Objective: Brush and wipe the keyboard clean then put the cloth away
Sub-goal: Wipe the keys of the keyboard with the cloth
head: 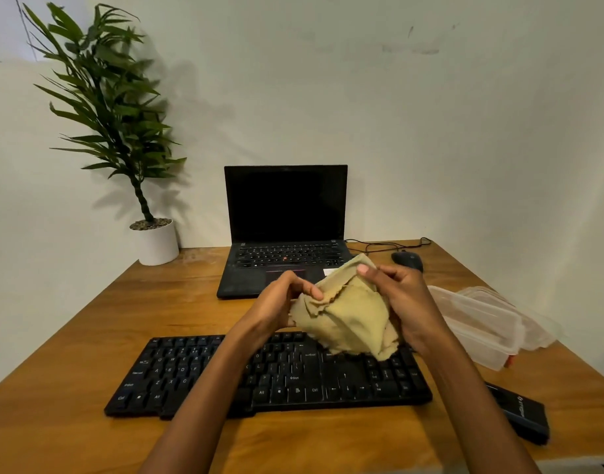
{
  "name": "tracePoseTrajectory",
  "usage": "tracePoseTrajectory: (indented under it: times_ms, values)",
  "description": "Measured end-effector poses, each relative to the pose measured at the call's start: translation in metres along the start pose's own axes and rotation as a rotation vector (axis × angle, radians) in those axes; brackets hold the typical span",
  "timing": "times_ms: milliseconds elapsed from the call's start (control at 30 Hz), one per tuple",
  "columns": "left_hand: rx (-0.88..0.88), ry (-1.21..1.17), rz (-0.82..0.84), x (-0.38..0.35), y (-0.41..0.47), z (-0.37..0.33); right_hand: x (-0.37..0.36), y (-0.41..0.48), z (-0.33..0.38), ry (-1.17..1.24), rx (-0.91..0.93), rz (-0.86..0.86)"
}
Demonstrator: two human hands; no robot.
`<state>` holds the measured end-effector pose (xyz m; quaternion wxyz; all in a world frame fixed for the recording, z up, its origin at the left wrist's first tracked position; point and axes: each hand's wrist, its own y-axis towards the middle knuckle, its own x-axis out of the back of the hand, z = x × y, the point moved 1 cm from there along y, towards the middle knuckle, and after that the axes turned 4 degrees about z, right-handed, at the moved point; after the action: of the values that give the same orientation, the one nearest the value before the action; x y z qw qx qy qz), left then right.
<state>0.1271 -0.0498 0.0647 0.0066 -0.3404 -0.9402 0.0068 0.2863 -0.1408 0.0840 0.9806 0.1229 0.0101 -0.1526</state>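
Observation:
A black keyboard (293, 378) lies across the wooden desk (71, 336) in front of me. Above its upper right part I hold a bunched tan cloth (348, 319) in the air with both hands. My left hand (280, 306) pinches the cloth's frayed left edge. My right hand (403, 299) grips its right side, thumb on top. The cloth's lower corner hangs just over the keys. A dark flat brush (522, 413) lies on the desk right of the keyboard.
An open black laptop (286, 234) stands behind the keyboard, a black mouse (408, 260) with its cable to its right. Clear plastic containers (488, 323) sit at the right edge. A potted plant (157, 241) stands at the back left by the wall.

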Motion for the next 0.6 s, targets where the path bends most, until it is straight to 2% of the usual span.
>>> tracePoseTrajectory:
  times_ms: [67,133,233,400,600]
  values:
    - [-0.045,0.115,0.012,0.000,-0.002,0.001,-0.002,0.005,0.012,-0.084,0.021,0.043]
    - [-0.166,0.225,0.011,-0.005,-0.007,0.001,-0.005,0.009,0.021,-0.137,0.008,0.083]
    - [-0.308,0.254,0.046,-0.009,-0.008,0.002,-0.005,0.012,0.024,-0.051,-0.077,0.137]
    - [-0.365,0.257,0.045,-0.009,-0.009,0.007,-0.001,0.010,0.024,-0.252,-0.011,0.052]
    - [-0.374,0.256,0.063,-0.015,-0.012,0.006,0.000,0.012,0.029,-0.219,-0.032,0.173]
